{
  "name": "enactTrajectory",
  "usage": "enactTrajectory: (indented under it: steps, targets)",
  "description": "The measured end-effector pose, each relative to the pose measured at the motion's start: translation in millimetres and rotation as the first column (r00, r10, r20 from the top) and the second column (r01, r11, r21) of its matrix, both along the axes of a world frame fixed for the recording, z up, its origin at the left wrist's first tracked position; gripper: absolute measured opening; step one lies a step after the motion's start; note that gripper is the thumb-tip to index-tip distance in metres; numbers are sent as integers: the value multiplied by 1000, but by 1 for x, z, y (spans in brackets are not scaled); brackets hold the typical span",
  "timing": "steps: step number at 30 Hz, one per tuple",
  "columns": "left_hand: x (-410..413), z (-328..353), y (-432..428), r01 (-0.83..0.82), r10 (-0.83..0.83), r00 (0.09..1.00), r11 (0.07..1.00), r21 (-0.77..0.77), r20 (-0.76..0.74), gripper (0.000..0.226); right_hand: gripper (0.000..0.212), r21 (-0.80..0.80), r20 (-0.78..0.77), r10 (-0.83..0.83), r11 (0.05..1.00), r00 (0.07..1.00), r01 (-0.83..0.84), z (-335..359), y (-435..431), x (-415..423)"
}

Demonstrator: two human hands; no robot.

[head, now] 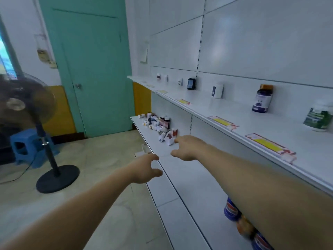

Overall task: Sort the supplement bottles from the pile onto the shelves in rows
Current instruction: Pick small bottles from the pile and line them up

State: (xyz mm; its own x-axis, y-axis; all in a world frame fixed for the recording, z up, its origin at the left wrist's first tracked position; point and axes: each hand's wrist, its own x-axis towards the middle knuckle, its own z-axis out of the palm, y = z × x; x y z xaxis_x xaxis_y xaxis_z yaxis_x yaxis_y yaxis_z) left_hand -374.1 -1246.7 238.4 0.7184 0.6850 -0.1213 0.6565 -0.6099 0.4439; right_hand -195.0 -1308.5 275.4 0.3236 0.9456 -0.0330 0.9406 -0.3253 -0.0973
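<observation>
Right hand (pixel 187 148): hanging just short of the near end of the pile of supplement bottles (pixel 158 126), fingers pointing at it, thumb splayed out, gripping nothing.
Fingertip contact: the tips are sitting just beside a small white carton (pixel 169 141) at the pile's near end; can't tell if they're touching it.
Left hand (pixel 146 168): trailing nearer the camera than the pile and to the pile's left, fingers loosely spread, holding nothing.
Pile: lying jumbled, mostly small white bottles and cartons with a few dark bottles standing upright at its back.
Middle shelf (pixel 189 177): carrying the pile at its far end and running bare from the pile toward the camera.
Upper shelf (pixel 234 112): sitting above the pile, holding single bottles spaced well apart along the back wall.
Upper-shelf bottles: going from above the pile toward the camera, two small far ones (blurred), a dark bottle (pixel 191 83), a white bottle with blue label (pixel 217 91), a purple bottle with gold cap (pixel 262 100), a green-labelled white bottle (pixel 319 118).
Price strips (pixel 270 147): yellow-red, running along the upper shelf's front edge.
Blue and orange bottles (pixel 231 210): showing under the right forearm, well on the camera side of the pile.
Teal door (pixel 93 69): standing shut behind and left of the pile.
Pedestal fan (pixel 27 101): standing on the floor far left of the pile, with a blue stool (pixel 27 145) beside it.
</observation>
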Motion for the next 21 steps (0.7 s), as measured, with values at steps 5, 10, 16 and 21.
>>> enactTrajectory:
  steps: [5, 10, 16, 21]
  targets:
    - [41, -22, 113, 32, -33, 999, 999, -22, -27, 64, 61, -10, -53, -29, 1000, 998, 29, -30, 125, 48]
    - [70, -24, 232, 6, -7, 999, 1000, -29, -37, 65, 53, -33, -100, -46, 999, 994, 43, -36, 252, 91]
    - [86, -25, 368, -4, 3, 999, 1000, -24, -48, 65, 37, -49, -89, -34, 998, 995, 30, -34, 394, 115]
    - [107, -52, 491, 51, -51, 995, 999, -8, -86, 65, 49, -45, -58, -52, 998, 997, 49, -60, 515, 128]
